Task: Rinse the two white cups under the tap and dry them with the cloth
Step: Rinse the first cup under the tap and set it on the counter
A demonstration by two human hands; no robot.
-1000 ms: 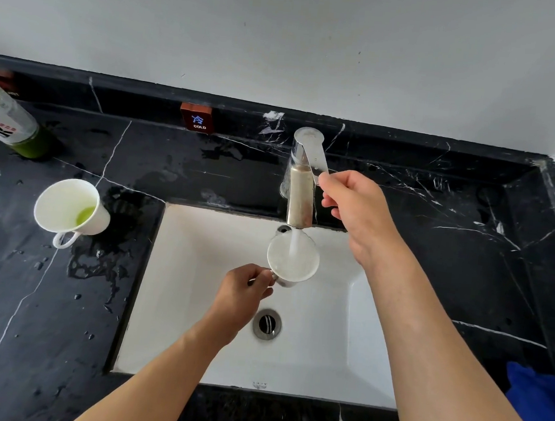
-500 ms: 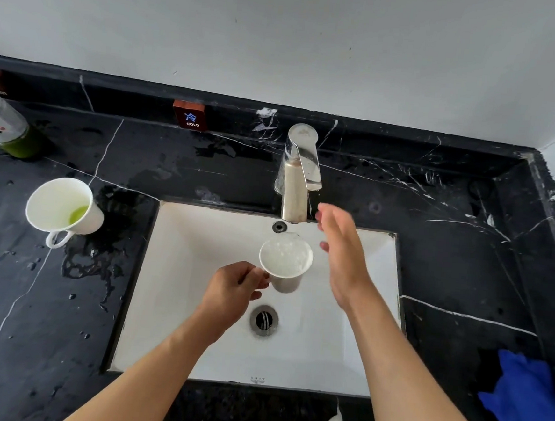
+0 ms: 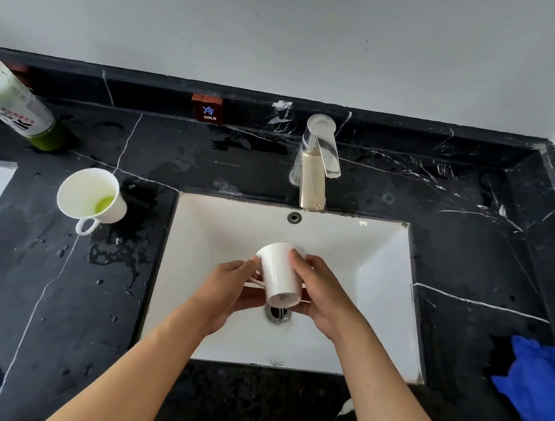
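White cup (image 3: 278, 273) held tipped, mouth away from the viewer and base toward the drain, over the sink (image 3: 384, 268), at 6 o'clock from the tap (image 3: 316, 167). Left hand (image 3: 226, 292) curls round the handle side; right hand (image 3: 322, 297) wraps the wall, fingers (image 3: 298, 260) over its top. Wet glazed ceramic: probably rigid, light, slippery, breakable; best held at handle and body. Second cup (image 3: 88, 195), with green residue, stands on the tabletop (image 3: 63, 293) at 10 o'clock; blue cloth (image 3: 537, 390) at 4 o'clock.

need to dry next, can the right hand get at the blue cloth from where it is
Probably yes, but not yet: the right hand and the left hand both hold the white cup over the sink. The blue cloth lies uncovered on the counter on that side.
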